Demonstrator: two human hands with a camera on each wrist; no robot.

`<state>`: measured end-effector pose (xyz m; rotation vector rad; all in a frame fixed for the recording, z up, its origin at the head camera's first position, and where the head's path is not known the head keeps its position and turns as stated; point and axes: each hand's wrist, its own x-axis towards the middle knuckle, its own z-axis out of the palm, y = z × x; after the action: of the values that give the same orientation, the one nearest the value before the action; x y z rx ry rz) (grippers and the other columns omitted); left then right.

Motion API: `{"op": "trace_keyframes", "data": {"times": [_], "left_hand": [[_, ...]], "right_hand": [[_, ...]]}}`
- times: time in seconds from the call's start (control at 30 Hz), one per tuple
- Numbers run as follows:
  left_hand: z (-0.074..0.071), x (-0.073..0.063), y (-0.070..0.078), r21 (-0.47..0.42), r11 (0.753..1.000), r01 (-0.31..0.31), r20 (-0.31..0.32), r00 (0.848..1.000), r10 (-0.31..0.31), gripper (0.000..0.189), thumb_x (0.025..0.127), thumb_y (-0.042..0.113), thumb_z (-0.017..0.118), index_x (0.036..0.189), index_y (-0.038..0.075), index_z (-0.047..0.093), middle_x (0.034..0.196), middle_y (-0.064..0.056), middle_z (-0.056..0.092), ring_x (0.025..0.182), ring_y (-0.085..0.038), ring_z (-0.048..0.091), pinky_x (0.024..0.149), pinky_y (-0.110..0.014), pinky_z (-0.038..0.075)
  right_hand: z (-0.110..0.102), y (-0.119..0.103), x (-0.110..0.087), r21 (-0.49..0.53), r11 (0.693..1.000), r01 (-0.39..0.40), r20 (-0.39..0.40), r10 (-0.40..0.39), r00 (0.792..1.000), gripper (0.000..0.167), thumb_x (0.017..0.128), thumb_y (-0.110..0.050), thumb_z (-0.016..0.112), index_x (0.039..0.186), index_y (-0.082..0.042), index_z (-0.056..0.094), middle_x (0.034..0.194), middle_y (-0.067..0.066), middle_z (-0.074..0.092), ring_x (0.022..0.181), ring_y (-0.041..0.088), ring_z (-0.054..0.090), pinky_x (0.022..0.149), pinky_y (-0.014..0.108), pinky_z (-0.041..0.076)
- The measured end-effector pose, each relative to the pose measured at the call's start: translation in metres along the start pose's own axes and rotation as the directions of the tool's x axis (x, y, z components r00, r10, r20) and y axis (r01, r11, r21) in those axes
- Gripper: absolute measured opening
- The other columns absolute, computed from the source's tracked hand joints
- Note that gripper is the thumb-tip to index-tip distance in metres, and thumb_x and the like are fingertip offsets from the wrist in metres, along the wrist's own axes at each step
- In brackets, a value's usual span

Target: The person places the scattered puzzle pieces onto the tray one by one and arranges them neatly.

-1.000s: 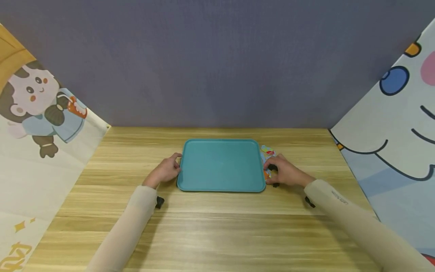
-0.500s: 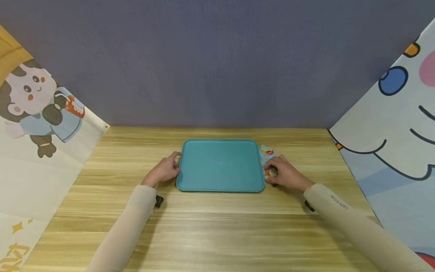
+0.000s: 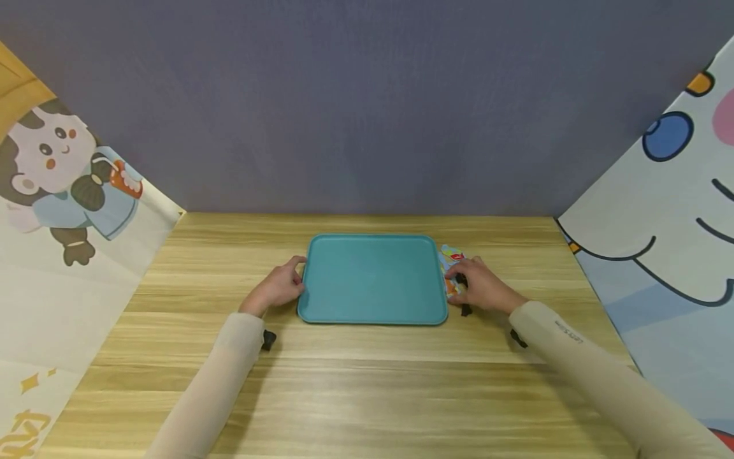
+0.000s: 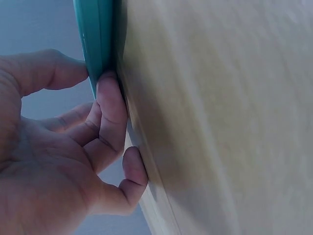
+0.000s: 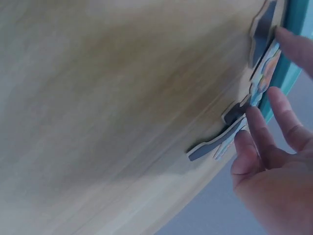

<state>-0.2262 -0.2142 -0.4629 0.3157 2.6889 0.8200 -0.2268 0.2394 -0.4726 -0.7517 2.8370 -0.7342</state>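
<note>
A teal tray (image 3: 373,278) lies on a wooden table (image 3: 367,389).
The left hand (image 3: 279,285) pinches it at nine o'clock; at three o'clock, the right hand (image 3: 479,287), fingers spread apart, touches printed pieces (image 3: 452,253) beside the tray.

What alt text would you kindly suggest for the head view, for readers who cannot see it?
A left hand touches the left edge of a teal tray on a wooden table, while a right hand touches colourful jigsaw-like pieces along the tray's right edge. A grey-blue panel stands behind, between cartoon-printed walls.
</note>
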Motion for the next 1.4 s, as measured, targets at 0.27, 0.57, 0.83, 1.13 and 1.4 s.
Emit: {"op": "trace_keyframes", "data": {"times": [0.27,0.57,0.83,1.13,1.4], "left_hand": [[0.001,0.000,0.000,-0.002,1.000,0.003,0.004,1.000,-0.003,0.063,0.086,0.007,0.056,0.143,0.003,0.030,0.094,-0.011,0.061,0.079,-0.022,0.057,0.075,-0.040,0.047],[-0.001,-0.004,-0.003,-0.010,1.000,0.001,-0.010,1.000,-0.001,0.061,0.087,0.008,0.058,0.143,0.003,0.032,0.094,-0.012,0.061,0.079,-0.021,0.058,0.072,-0.039,0.048],[-0.002,-0.003,-0.002,-0.025,1.000,0.005,-0.011,1.000,-0.005,0.060,0.088,0.009,0.059,0.143,0.005,0.034,0.094,-0.011,0.062,0.081,-0.021,0.059,0.074,-0.040,0.048],[0.000,0.001,0.003,-0.025,1.000,0.007,-0.001,1.000,-0.007,0.059,0.089,0.009,0.058,0.143,0.004,0.033,0.095,-0.011,0.062,0.082,-0.021,0.059,0.075,-0.039,0.048],[-0.001,-0.001,0.002,-0.013,1.000,0.014,0.000,1.000,-0.014,0.060,0.089,0.008,0.058,0.143,0.004,0.031,0.095,-0.011,0.063,0.081,-0.021,0.058,0.075,-0.039,0.047]], "right_hand": [[-0.003,0.005,0.001,0.043,0.998,-0.054,-0.004,0.054,0.999,0.044,0.065,-0.029,0.087,0.096,-0.010,0.061,0.102,0.005,0.059,0.098,0.026,0.042,0.083,0.043,0.039],[-0.023,-0.010,0.009,0.104,0.993,-0.051,-0.063,0.058,0.996,0.043,0.070,-0.035,0.083,0.101,-0.015,0.063,0.110,0.006,0.057,0.108,0.031,0.045,0.092,0.051,0.033],[-0.017,-0.041,0.043,0.089,0.995,0.034,-0.111,-0.024,0.994,0.043,0.068,-0.040,0.084,0.098,-0.017,0.064,0.113,0.005,0.060,0.115,0.032,0.043,0.099,0.052,0.028],[0.007,-0.074,0.081,0.120,0.993,0.018,-0.054,-0.011,0.998,0.042,0.068,-0.038,0.084,0.095,-0.012,0.065,0.106,0.005,0.060,0.115,0.031,0.041,0.103,0.050,0.024],[0.029,-0.107,0.113,0.099,0.995,0.018,0.009,-0.019,1.000,0.043,0.066,-0.037,0.085,0.097,-0.013,0.067,0.100,0.000,0.063,0.110,0.025,0.043,0.096,0.044,0.036]]}}
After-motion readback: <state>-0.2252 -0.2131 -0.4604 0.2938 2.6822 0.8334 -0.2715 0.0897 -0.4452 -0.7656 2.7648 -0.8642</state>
